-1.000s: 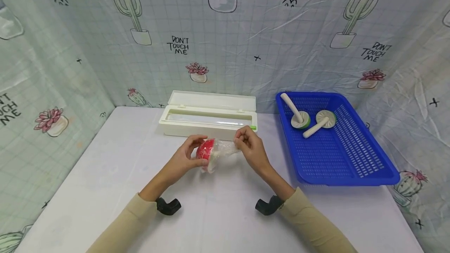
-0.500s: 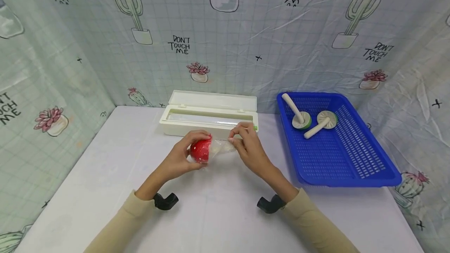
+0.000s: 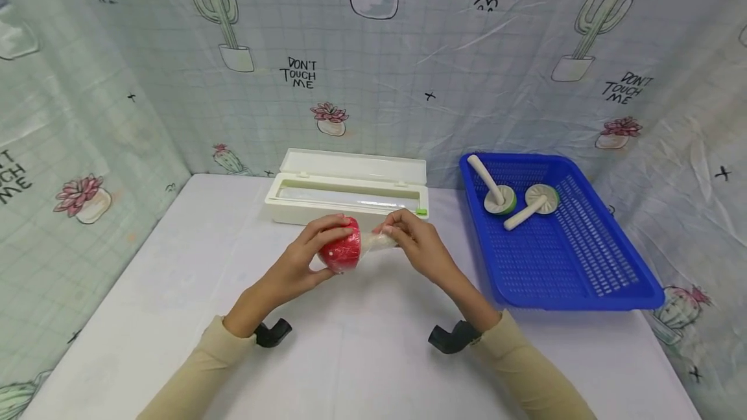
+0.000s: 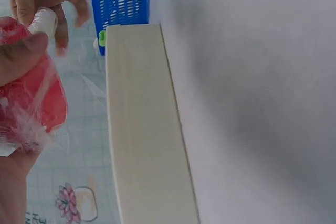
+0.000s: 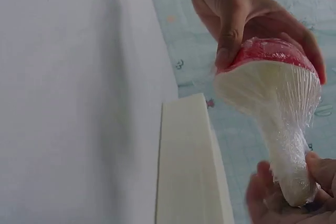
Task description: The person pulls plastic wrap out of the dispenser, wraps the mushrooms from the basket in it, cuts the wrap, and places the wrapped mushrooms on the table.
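A toy mushroom (image 3: 343, 253) with a red, white-dotted cap and a pale stem is wrapped in clear cling film (image 5: 286, 124). My left hand (image 3: 299, 263) grips the cap, its thumb below and fingers over the top in the head view. At the stem's end, my right hand (image 3: 419, 248) holds the film-covered stem between thumb and fingers. In the right wrist view the film lies in creases from the cap's pale underside down along the stem (image 5: 296, 184). The mushroom is held sideways above the table, in front of a white cling film box (image 3: 318, 214).
The box's lid (image 3: 353, 166) stands open, with a film roll inside and a green slider (image 3: 421, 212) at its right end. To the right is a blue basket (image 3: 496, 277) holding two more mushrooms (image 3: 498, 199) with green-edged caps. A patterned cloth (image 3: 373, 83) hangs behind the table.
The mushroom has turned in my left hand, and the loose film at the stem now lies closer around it. My right hand has moved slightly, with its fingers now at the stem.
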`<state>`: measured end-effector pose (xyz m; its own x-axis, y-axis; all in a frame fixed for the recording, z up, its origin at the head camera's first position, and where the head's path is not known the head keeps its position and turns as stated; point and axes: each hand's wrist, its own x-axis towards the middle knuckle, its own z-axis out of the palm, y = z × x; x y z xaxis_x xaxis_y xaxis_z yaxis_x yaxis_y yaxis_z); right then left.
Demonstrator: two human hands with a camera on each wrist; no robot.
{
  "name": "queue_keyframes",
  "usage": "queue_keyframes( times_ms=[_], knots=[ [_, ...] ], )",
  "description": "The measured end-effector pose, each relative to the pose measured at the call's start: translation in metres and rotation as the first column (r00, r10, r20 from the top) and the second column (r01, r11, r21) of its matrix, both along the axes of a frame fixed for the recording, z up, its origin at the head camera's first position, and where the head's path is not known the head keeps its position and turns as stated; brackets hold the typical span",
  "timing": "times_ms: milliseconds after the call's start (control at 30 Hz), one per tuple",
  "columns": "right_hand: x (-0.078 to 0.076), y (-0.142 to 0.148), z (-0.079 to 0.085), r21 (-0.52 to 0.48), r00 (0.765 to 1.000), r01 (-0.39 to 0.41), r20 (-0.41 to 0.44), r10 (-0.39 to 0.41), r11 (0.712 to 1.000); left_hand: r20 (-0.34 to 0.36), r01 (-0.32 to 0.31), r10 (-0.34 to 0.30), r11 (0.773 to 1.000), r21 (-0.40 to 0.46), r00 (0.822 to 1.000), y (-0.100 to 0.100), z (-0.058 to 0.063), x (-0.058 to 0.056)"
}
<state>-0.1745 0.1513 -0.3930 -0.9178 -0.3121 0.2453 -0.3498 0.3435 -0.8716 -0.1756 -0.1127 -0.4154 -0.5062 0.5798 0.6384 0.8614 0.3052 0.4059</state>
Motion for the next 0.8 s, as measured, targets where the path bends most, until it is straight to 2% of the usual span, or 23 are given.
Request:
queue_keyframes(
  times_ms=[67, 100, 167, 233, 300, 500, 567, 633, 667, 733, 800],
  knots=[
    [-0.001, 0.001, -0.003, -0.081, 0.997, 0.008, 0.080, -0.002, 0.997, 0.081, -0.066, 0.065, 0.998, 0.004, 0.995, 0.000, -0.001, 0.001],
    [-0.001, 0.002, -0.004, -0.124, 0.993, 0.015, 0.121, 0.000, 0.992, 0.136, -0.096, 0.095, 0.995, 0.002, 0.986, 0.000, -0.001, 0.001],
    [0.000, 0.003, -0.006, -0.188, 0.985, 0.029, 0.175, 0.005, 0.982, 0.245, -0.140, 0.135, 0.990, 0.003, 0.960, 0.000, -0.002, 0.001],
    [0.000, 0.004, -0.009, -0.223, 0.982, 0.032, 0.188, 0.010, 0.974, 0.341, -0.164, 0.150, 0.986, 0.013, 0.928, 0.001, -0.002, 0.001],
    [0.000, 0.005, -0.011, -0.220, 0.985, 0.017, 0.169, 0.021, 0.975, 0.409, -0.176, 0.149, 0.984, 0.030, 0.900, 0.002, -0.003, 0.001],
    [0.000, 0.006, -0.016, -0.186, 0.994, -0.060, 0.081, 0.076, 0.981, 0.497, -0.240, 0.165, 0.967, 0.089, 0.852, 0.006, -0.006, 0.000],
    [0.001, 0.005, -0.017, -0.183, 0.993, -0.079, 0.072, 0.093, 0.980, 0.540, -0.239, 0.137, 0.963, 0.124, 0.830, 0.007, -0.007, -0.001],
    [0.000, 0.004, -0.018, -0.152, 0.993, -0.095, 0.051, 0.104, 0.984, 0.603, -0.209, 0.059, 0.961, 0.182, 0.795, 0.006, -0.007, -0.001],
    [0.000, 0.004, -0.019, -0.131, 0.994, -0.097, 0.036, 0.103, 0.987, 0.637, -0.183, 0.000, 0.958, 0.222, 0.770, 0.006, -0.008, -0.002],
    [0.000, 0.004, -0.020, -0.076, 0.996, -0.089, -0.012, 0.088, 0.993, 0.703, -0.113, -0.170, 0.935, 0.337, 0.691, 0.003, -0.007, -0.003],
    [0.000, 0.005, -0.021, -0.035, 0.994, -0.079, -0.073, 0.076, 0.996, 0.747, -0.085, -0.295, 0.902, 0.424, 0.596, 0.000, -0.005, -0.003]
  ],
)
